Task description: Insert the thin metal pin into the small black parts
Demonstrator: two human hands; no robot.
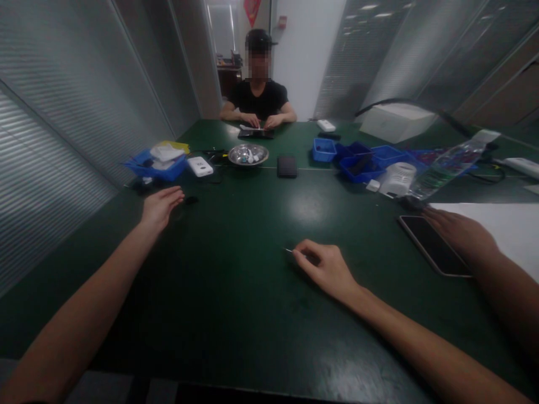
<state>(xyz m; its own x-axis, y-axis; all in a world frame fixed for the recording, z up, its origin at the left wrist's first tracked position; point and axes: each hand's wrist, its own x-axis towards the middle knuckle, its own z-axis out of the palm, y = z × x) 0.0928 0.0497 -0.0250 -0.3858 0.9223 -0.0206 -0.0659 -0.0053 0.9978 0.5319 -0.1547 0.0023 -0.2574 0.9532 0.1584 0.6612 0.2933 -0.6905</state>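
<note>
My left hand (162, 206) is at the left of the green table (236, 247), its fingers stretched out and nothing seen in them. Just beyond its fingertips lies a small dark object (191, 200), too blurred to name. Near the middle of the table, my right hand (326, 264) pinches a thin shiny metal piece (288, 250) between thumb and forefinger. The piece's tip points left, and the fingers hide its other end.
Another person's hand (467, 230) rests by a phone (435, 247) at right, near a tilted bottle (450, 165). Farther back are a metal bowl (248, 161), a black box (287, 166), blue trays (324, 150) and a blue basket (154, 168). A person (259, 98) sits opposite.
</note>
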